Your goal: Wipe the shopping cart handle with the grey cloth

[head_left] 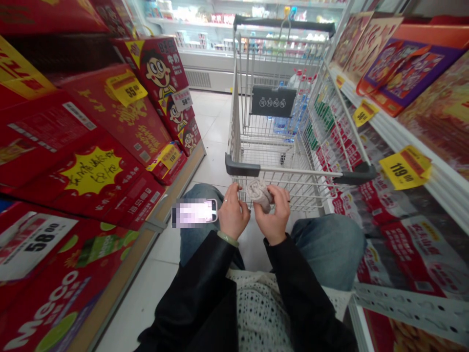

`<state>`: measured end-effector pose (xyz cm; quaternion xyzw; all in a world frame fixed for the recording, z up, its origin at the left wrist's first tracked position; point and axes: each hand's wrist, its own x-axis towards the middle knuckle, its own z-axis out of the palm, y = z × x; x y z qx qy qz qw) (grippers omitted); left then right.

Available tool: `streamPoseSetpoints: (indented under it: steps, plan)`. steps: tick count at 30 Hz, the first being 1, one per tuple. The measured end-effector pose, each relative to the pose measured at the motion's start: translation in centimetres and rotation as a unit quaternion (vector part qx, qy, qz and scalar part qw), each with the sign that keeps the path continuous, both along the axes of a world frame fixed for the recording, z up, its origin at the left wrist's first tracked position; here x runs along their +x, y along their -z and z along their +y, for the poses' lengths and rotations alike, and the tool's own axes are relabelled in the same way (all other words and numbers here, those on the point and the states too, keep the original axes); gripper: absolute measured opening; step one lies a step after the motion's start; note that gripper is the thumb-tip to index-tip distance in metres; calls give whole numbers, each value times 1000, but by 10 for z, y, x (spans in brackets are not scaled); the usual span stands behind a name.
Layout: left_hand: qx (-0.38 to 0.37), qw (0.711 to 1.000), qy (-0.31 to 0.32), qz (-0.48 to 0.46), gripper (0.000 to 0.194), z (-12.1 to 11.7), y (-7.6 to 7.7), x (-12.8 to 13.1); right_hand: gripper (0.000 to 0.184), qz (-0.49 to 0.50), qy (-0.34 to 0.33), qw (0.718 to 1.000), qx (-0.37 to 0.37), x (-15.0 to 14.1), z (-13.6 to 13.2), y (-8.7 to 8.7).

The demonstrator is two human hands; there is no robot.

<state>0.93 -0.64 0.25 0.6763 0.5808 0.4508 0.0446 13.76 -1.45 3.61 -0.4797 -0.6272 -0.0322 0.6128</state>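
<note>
My left hand point(231, 212) is closed around a phone point(196, 212) whose screen points left. A pale green bangle point(227, 238) circles that wrist. My right hand point(274, 213) pinches a small beige rolled cloth point(258, 193), held just below the handle bar point(296, 171) of a metal shopping cart point(271, 122). Both hands sit close together above my knees in blue jeans. Both sleeves are black.
Red gift boxes with yellow price tags point(91, 146) fill the low shelves on the left. Boxed goods and a yellow 119 tag point(405, 168) line the shelf on the right. A refrigerated case point(227, 29) closes the aisle's far end. White floor tiles point(212, 127) run between.
</note>
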Motion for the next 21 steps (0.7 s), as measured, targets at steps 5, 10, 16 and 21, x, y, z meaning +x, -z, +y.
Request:
streamPoseSetpoints:
  steps: [5, 10, 16, 21]
  plan:
    - [4, 1000, 7, 14, 57, 0, 1, -1, 34, 19, 108, 994, 19, 18, -7, -3]
    - [9, 1000, 11, 6, 56, 1, 1, -1, 42, 73, 256, 964, 19, 73, -11, 8]
    - [13, 1000, 8, -14, 58, 2, 3, 0, 54, 147, 347, 926, 10, 127, -11, 17]
    - [9, 1000, 9, -13, 57, 1, 3, 1, 47, 106, 304, 947, 15, 90, -8, 13]
